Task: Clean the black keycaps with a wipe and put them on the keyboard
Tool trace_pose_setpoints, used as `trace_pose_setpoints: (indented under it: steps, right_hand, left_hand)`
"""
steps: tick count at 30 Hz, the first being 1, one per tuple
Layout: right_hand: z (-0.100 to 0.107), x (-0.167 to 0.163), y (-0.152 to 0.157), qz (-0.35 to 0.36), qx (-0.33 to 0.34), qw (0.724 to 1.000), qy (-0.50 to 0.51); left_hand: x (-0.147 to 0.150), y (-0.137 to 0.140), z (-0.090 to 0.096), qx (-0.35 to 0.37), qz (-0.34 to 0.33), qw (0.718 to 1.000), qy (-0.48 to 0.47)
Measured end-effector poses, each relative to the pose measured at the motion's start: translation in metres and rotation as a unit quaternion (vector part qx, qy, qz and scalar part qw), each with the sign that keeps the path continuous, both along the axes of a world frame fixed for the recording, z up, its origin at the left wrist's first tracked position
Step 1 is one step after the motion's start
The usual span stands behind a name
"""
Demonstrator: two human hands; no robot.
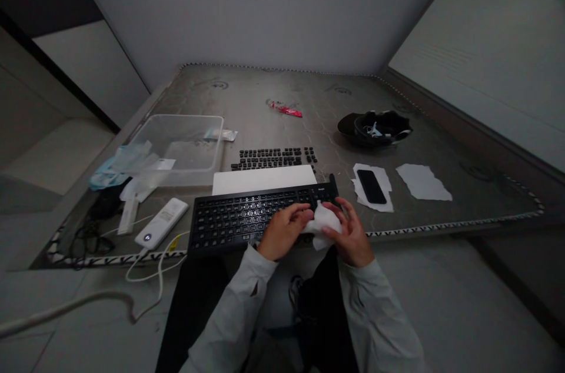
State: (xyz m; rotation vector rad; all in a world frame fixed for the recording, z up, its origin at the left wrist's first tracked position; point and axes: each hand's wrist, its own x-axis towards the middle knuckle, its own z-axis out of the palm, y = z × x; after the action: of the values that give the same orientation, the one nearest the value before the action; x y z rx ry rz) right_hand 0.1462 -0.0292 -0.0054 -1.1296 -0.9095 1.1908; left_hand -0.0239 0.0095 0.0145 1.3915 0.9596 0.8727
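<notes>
A crumpled white tissue is bunched between my hands, over the right end of a black keyboard. My right hand wraps its fingers around the tissue. From the other side my left hand has its bent fingers closed at the tissue's left edge; the fingertips are partly hidden. The keyboard's key positions look bare of caps. Behind it lies a white sheet, and beyond that black keycaps are set out in rows.
A clear plastic bin stands at the left, near a white power bank with a cable. To the right are a phone on torn paper, another paper piece and a black cap. A red wrapper lies farther back.
</notes>
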Motion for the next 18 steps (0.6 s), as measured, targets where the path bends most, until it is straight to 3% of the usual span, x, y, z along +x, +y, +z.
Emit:
trace_pose_setpoints:
  steps: [3,6,10,13,15,18]
  right_hand:
    - [0.006,-0.010,0.005,0.021,0.012,1.000,0.009]
    - [0.004,-0.015,0.011,0.026,-0.018,0.999,0.001]
    - [0.001,-0.016,0.019,0.035,-0.061,0.997,-0.026]
    - [0.004,-0.007,0.035,0.021,-0.065,0.990,-0.120]
    - [0.007,0.010,0.055,-0.010,-0.040,0.968,-0.249]
    - [0.006,0.048,0.100,-0.037,-0.011,0.900,-0.435]
  left_hand:
    - [-0.004,0.003,-0.001,-0.055,-0.029,0.996,-0.056]
    - [-0.010,0.008,-0.004,-0.089,-0.008,0.990,-0.109]
    - [-0.021,0.015,-0.008,-0.111,0.064,0.982,-0.138]
    - [-0.029,0.020,-0.012,-0.173,0.143,0.955,-0.195]
    - [-0.037,0.024,-0.013,-0.218,0.163,0.926,-0.261]
    - [-0.050,0.030,-0.010,-0.246,0.188,0.894,-0.323]
